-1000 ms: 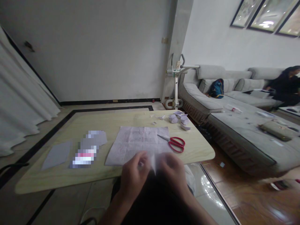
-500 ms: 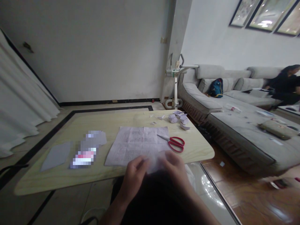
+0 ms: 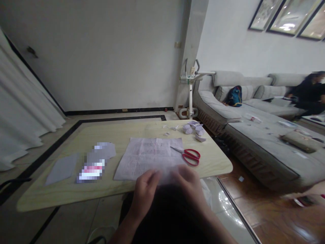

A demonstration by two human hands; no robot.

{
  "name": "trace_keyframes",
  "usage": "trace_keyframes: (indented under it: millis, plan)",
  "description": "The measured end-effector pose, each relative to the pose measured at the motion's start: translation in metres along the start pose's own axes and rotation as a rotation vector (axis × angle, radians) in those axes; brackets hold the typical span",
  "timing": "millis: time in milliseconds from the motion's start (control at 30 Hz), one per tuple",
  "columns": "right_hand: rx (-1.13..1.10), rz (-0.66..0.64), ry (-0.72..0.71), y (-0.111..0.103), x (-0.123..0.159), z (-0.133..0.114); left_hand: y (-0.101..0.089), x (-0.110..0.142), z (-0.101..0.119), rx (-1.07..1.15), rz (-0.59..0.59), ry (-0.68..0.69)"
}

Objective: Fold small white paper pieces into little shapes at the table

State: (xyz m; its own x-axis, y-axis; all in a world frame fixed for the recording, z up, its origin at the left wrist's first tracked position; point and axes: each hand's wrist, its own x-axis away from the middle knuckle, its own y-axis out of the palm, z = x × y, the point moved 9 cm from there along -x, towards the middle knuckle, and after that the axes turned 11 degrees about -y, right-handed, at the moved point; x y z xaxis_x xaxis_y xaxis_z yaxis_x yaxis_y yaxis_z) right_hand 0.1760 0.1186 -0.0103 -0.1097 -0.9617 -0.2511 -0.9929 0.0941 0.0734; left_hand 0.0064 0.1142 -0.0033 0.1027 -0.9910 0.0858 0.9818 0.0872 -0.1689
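My left hand and my right hand are close together at the near edge of the wooden table. Both pinch a small white piece of paper between their fingertips; the paper is blurred. Just beyond them lies a large printed sheet flat on the table. Red-handled scissors rest at its right edge, shut. Several small folded paper pieces sit at the far right corner of the table.
A grey sheet and more papers lie on the table's left. A grey sofa runs along the right with a blue backpack; a person sits at its far end. White curtains hang on the left.
The small paper between my hands has turned from an upright fold to a flatter shape, and my fingers have shifted around it. Nothing on the table has moved.
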Motion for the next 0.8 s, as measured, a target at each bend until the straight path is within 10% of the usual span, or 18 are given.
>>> trace_keyframes:
  millis: [800]
  plan:
    - [0.134,-0.242,0.070,0.015,0.001,-0.004,0.006,-0.002,-0.021,0.176,-0.042,-0.199]
